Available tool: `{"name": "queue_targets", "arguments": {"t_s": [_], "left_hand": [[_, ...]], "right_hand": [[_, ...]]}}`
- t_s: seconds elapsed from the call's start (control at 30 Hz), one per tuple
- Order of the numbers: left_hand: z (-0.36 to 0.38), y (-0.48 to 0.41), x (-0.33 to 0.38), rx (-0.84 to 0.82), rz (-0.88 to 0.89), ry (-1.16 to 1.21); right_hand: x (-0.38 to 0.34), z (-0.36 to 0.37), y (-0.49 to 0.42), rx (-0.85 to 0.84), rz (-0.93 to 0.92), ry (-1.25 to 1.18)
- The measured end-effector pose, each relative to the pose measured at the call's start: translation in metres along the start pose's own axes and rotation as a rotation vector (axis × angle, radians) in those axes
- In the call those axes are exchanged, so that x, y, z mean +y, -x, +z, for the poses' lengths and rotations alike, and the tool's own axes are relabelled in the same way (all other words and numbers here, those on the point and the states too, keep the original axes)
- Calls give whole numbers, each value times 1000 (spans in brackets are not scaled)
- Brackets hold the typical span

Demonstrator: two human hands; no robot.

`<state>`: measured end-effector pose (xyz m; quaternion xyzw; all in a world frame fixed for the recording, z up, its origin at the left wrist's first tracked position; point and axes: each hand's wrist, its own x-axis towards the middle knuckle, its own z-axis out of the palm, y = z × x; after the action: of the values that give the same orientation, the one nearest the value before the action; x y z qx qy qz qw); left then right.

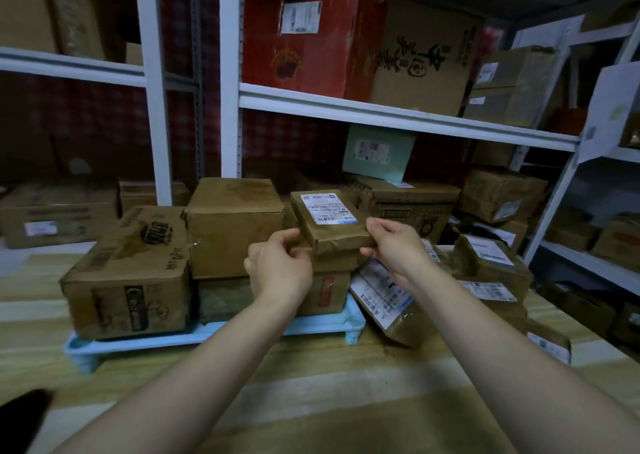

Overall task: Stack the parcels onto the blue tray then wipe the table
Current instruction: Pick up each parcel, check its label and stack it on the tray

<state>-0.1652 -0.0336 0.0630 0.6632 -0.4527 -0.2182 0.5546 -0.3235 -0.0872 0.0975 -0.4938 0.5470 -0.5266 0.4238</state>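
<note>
Where parcels [491, 266] crowd, tray [145, 344] full.

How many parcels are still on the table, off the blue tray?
3 at least, all right of the tray: a tilted labelled parcel against it, a stacked parcel behind, a small box nearest. Others may be hidden.

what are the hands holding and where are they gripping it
Both hands, left and right, grip the small labelled parcel by its near corners.

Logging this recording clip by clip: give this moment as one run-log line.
stage: stacking | left hand + right hand: holding labelled parcel atop stack | blue tray: several parcels loaded | loose parcels: right, off tray | wiping: not started
</note>
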Motion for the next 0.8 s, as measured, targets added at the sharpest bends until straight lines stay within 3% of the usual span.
{"name": "queue_targets", "arguments": {"t_s": [0.23, 0.37, 0.5, 0.7, 0.8], "left_hand": [[-5, 1, -12, -1, 19, 41], [-4, 2, -13, -2, -5, 84], [-4, 9, -9, 29, -49, 98], [2, 28, 2, 64, -115, 105], [20, 38, 2, -11, -146, 125]], "right_hand": [[9, 24, 9, -126, -96, 262], [14, 28, 15, -89, -139, 373], [9, 17, 22, -154, -107, 377], [22, -36, 18, 195, -69, 299], [38, -64, 20, 225, 17, 362]]}}
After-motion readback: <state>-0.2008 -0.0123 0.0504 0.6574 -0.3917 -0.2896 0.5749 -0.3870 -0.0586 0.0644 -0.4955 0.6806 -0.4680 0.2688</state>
